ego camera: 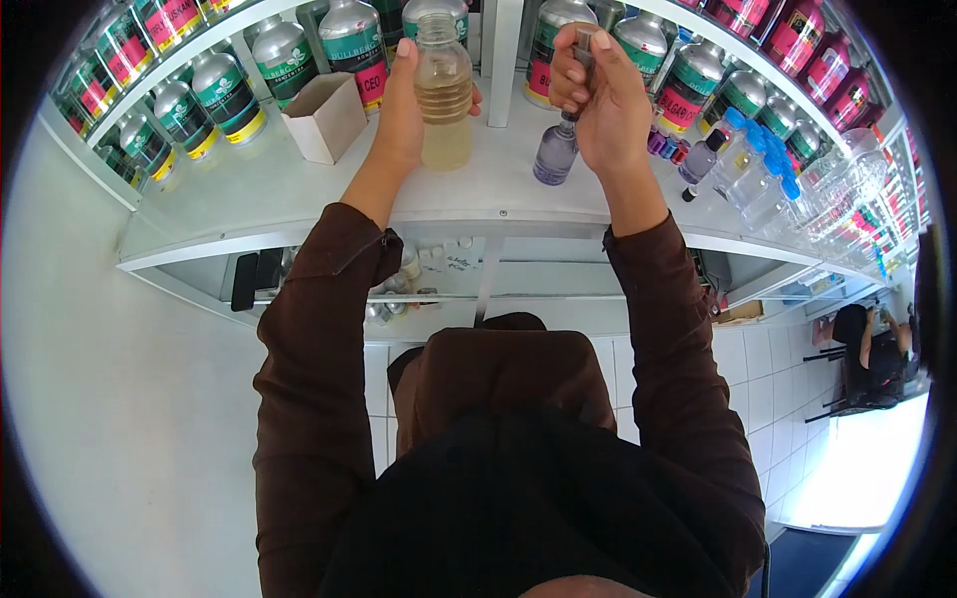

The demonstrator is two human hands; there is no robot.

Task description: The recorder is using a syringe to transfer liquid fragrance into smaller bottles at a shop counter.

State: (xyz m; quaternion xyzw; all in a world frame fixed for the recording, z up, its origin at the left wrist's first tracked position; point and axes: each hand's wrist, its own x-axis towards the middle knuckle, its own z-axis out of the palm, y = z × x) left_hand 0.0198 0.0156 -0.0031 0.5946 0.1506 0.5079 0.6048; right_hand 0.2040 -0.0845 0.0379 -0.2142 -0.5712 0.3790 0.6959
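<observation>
My left hand [407, 112] is wrapped around a clear ribbed plastic bottle [443, 112] that holds pale yellow liquid. The bottle stands upright on the white counter [299, 198], its threaded neck uncapped. My right hand [609, 101] grips a slim greyish cylindrical piece [585, 46] with the thumb and fingers. Directly below it, a small violet-tinted glass bottle [555, 155] with a dark collar rests on the counter, slightly tilted. My fingers hide where the piece and this bottle meet, so I cannot tell if they are joined.
An open white carton [325, 119] stands left of the yellow liquid. Silver bottles with coloured labels [351, 56] line the shelves behind. On the right are small coloured caps [668, 147], a black-capped bottle [703, 157] and several blue-capped clear bottles [755, 179]. Farther right, a person [871, 344] sits.
</observation>
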